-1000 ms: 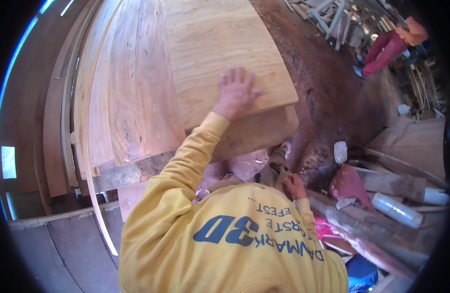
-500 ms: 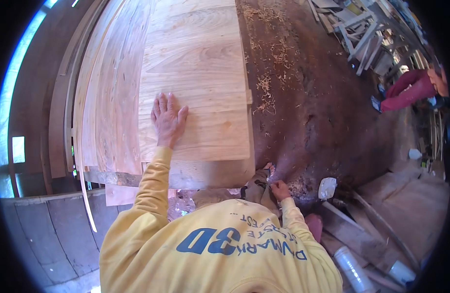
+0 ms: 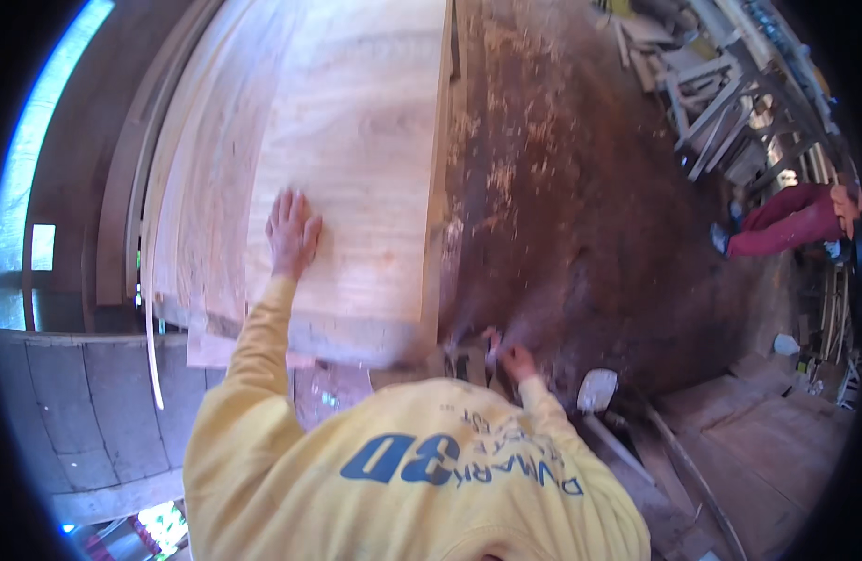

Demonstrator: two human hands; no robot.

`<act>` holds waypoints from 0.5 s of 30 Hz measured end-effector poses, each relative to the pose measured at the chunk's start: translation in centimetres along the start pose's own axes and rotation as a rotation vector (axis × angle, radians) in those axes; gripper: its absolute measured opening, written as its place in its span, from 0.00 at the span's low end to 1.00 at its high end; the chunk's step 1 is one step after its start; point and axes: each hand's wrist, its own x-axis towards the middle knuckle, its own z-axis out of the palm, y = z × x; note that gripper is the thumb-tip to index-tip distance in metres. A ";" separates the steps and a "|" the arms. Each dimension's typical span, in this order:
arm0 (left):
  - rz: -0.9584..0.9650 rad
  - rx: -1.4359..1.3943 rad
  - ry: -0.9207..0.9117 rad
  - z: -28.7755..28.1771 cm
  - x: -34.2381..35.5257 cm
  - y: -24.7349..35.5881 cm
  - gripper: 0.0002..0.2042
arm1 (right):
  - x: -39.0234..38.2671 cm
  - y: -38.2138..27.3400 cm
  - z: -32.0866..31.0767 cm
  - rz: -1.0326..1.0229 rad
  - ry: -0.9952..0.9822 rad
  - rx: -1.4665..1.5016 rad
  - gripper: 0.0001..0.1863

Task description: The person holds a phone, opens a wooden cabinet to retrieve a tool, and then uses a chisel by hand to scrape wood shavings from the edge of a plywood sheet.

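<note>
My left hand (image 3: pixel 295 234) lies flat on a pale wooden panel (image 3: pixel 361 187), its fingers loosely spread and nothing in its grasp. The panel is wide and smooth with visible grain, resting on a workbench whose near end (image 3: pixel 356 341) shows below it. Low on the right, beside the bench corner and close to my legs, my right hand (image 3: pixel 518 363) is closed with its fingers curled. Blur and small size hide what it holds, if anything.
Wood shavings (image 3: pixel 506 178) litter the brown dirt floor (image 3: pixel 590 262). At the far right a person in dark red trousers (image 3: pixel 777 222) is near a pile of wooden frames (image 3: pixel 711 103). A white container (image 3: pixel 597 390) and boards (image 3: pixel 730 439) lie right of me. Planks (image 3: pixel 132 206) line the left.
The view has shifted, so the panel and bench appear farther left. My left hand stays flat on the panel, and my right hand stays low beside the bench corner.
</note>
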 end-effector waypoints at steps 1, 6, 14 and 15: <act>-0.004 0.034 0.006 0.4 -0.1 -0.6 0.34 | -0.2 1.0 0.1 -0.077 0.106 -0.121 0.14; -0.030 0.032 -0.003 1.1 -0.7 0.8 0.32 | -2.2 4.3 -2.6 -0.056 0.107 -0.204 0.17; -0.275 0.205 -0.033 1.4 -0.1 -0.1 0.31 | -4.5 5.8 -9.6 0.025 0.182 -0.246 0.24; -0.336 0.224 -0.062 1.1 0.4 0.7 0.32 | -4.9 6.2 -10.3 0.038 0.163 -0.236 0.24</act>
